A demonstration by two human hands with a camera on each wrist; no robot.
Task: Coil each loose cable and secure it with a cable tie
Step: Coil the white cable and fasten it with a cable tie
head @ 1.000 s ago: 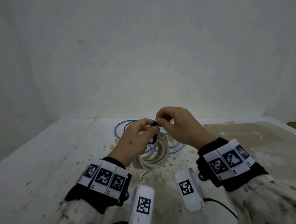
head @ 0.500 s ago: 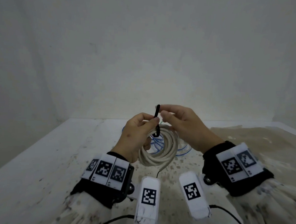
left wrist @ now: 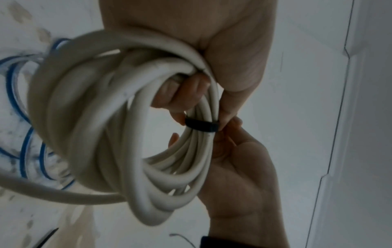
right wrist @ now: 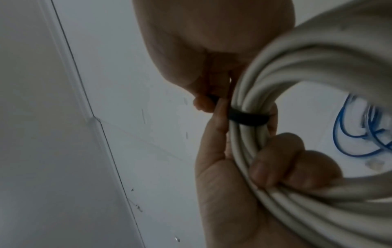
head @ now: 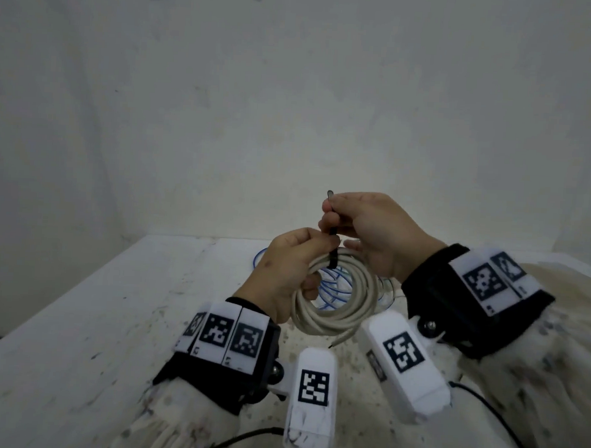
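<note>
The coiled white cable (head: 335,294) is held above the table (head: 76,332) by the left hand (head: 281,274), its fingers curled round the strands. A black cable tie (head: 332,249) is looped around the bundle, and its free end is pinched upright by the right hand (head: 372,234). A blue cable (head: 332,287) is seen lying on the table behind

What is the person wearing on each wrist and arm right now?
Each bare hand, left hand and right hand, has a black wristband carrying white square-code tags, a white coded camera block with black lead, plus pale speckled sleeves.
</note>
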